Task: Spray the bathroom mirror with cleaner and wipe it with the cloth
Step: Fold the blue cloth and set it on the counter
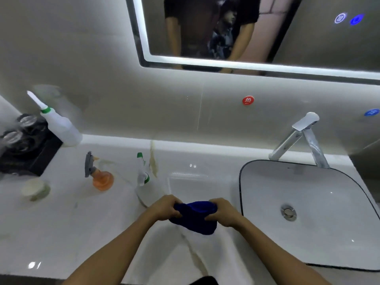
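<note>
Above the white glossy tabletop (61, 233), near its front edge: one dark blue cloth (194, 218), soft and bunched, gripped at either end by the left hand (165, 208) and right hand (223, 212), fingers curled round the fabric. Just behind the left hand: a clear spray bottle (144, 177) with a green-tipped trigger. Further left: a round orange spray bottle (101, 178) with a grey trigger head; a white squeeze bottle (59, 126) with a long nozzle, leaning at the wall; a small round pale jar (35, 190); a black tray (26, 149) holding glasses. Right: a white rounded-rectangle basin (304, 212), dark-rimmed, beneath an angular chrome faucet (302, 138). On the wall above: the rectangular mirror (308, 42), light-edged, with foamy streaks near its centre.
</note>
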`<action>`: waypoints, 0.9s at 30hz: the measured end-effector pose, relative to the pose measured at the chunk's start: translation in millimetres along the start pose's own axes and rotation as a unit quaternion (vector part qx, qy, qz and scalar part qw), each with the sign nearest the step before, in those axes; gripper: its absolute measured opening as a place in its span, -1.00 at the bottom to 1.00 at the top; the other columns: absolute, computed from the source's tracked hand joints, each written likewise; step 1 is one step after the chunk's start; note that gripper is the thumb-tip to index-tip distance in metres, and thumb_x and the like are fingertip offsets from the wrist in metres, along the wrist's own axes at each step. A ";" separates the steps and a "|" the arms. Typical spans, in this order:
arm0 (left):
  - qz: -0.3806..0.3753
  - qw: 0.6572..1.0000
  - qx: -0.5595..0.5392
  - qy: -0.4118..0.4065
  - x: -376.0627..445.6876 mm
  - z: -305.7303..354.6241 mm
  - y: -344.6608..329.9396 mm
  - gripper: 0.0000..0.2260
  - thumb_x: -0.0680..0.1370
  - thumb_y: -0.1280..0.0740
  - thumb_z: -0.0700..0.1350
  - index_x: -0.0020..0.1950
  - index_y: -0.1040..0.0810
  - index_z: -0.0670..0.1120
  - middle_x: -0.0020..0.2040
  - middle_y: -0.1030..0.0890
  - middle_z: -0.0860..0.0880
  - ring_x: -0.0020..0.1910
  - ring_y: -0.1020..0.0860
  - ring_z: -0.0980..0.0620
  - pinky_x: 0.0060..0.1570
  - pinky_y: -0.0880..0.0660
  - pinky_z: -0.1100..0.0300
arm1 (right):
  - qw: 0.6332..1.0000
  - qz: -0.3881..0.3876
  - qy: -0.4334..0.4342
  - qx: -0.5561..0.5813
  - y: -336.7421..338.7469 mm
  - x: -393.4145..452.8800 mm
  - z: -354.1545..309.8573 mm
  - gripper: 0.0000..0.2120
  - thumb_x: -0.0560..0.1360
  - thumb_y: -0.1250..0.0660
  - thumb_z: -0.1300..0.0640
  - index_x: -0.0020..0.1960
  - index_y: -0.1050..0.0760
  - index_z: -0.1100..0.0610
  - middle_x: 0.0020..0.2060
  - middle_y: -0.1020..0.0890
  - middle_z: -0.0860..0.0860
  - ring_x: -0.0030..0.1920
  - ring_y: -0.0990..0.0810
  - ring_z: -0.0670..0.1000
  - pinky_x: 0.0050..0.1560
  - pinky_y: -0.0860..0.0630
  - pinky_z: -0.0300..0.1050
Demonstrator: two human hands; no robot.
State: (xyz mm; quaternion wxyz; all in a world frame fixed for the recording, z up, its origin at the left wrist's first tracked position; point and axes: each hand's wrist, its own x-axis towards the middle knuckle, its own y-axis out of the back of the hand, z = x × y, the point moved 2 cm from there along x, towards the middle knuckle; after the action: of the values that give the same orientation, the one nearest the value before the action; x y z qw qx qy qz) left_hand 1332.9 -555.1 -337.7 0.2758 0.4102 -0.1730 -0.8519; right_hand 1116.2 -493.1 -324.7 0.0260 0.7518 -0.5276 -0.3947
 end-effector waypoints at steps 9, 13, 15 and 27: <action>0.043 0.998 -0.005 -0.044 14.0 -6.9 -17.0 -0.82 0.53 -0.36 -0.18 0.10 -0.66 -0.14 -0.03 -0.69 -0.10 -0.05 -0.63 -0.06 0.01 -0.53 0.06 | 0.992 0.114 -0.055 0.004 -15.6 4.7 12.9 -0.95 0.44 -0.30 0.37 -0.15 -0.51 0.38 -0.30 -0.57 0.09 -0.27 -0.49 0.02 -0.23 -0.40 -0.13; 0.046 0.998 0.011 -0.041 17.2 -7.6 -23.2 -0.81 0.52 -0.35 -0.19 0.10 -0.66 -0.11 -0.05 -0.69 -0.09 -0.08 -0.63 -0.06 -0.04 -0.53 0.07 | 0.991 0.116 -0.066 0.005 -16.1 9.0 21.1 -0.91 0.44 -0.31 0.38 -0.08 -0.54 0.38 -0.27 -0.61 0.14 -0.24 -0.52 0.03 -0.18 -0.45 -0.10; 0.046 0.998 0.013 -0.037 20.3 -8.2 -25.6 -0.81 0.51 -0.34 -0.19 0.09 -0.67 -0.11 -0.06 -0.70 -0.08 -0.09 -0.63 -0.05 -0.06 -0.54 0.07 | 0.991 0.116 -0.068 0.009 -16.4 9.6 23.7 -0.91 0.44 -0.32 0.37 -0.06 -0.55 0.35 -0.24 -0.62 0.13 -0.23 -0.54 0.04 -0.17 -0.46 -0.10; 0.176 0.984 -0.020 -0.033 54.9 10.5 3.4 -0.74 0.50 -0.34 -0.28 0.12 -0.67 -0.05 0.00 -0.69 -0.04 -0.05 -0.58 0.02 -0.05 -0.41 0.22 | 0.983 0.174 -0.059 0.003 26.6 50.4 10.1 -0.87 0.44 -0.30 0.41 -0.17 -0.59 0.24 -0.30 -0.61 0.07 -0.25 -0.53 0.04 -0.37 -0.40 -0.27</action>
State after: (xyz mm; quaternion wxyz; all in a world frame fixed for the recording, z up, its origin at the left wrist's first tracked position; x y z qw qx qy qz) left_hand 1297.7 -590.7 -362.7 0.4237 0.3398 -0.2338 -0.8064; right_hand 1096.0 -542.1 -348.1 0.0608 0.6239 -0.6522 -0.4262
